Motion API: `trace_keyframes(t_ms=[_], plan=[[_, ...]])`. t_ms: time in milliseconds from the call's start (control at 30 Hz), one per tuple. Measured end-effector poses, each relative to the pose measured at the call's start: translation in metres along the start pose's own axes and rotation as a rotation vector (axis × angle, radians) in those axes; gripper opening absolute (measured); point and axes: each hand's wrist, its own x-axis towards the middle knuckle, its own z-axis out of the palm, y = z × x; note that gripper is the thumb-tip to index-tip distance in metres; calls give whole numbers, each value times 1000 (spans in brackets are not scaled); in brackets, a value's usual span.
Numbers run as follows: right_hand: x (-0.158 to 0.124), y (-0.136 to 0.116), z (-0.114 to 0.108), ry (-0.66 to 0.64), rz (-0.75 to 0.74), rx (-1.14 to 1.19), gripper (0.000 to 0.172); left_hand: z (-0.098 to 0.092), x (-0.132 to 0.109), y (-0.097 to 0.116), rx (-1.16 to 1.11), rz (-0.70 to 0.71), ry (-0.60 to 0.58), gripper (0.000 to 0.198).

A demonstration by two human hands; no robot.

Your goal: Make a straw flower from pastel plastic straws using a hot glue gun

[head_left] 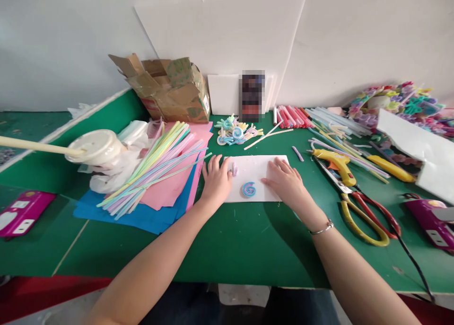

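A white foam board [244,163] lies flat on the green table, with a hand at each side. My left hand [217,179] rests on its left edge, fingers spread, beside a small lilac curled piece [235,169]. Whether the fingertips touch that piece, I cannot tell. My right hand [284,179] lies flat on the board's right side, fingers apart and holding nothing. Between the hands, nearer the front edge, sits a blue and purple spiral [248,189] of fuzzy pipe cleaner. Behind the board is a pile of pastel curled pieces [232,132].
Left are pastel pipe cleaners [152,169] on coloured sheets, a white tub [94,147] and a torn cardboard box [173,88]. Right are a yellow glue gun [335,163], large scissors [365,216], a yellow cutter [390,168] and a magenta power strip [431,221]. A phone [251,95] stands behind.
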Motion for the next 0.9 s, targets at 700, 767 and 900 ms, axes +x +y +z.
trace_keyframes(t_ms=[700,767,900], plan=[[2,-2,-3,-25,28,45,43,-10,6,3,-42,-96,-106,38],[1,-4,-3,-19,32,55,43,-15,8,6,-24,-127,-154,39],[1,-5,-3,16,36,106,43,-19,9,9,-25,-150,-199,40]])
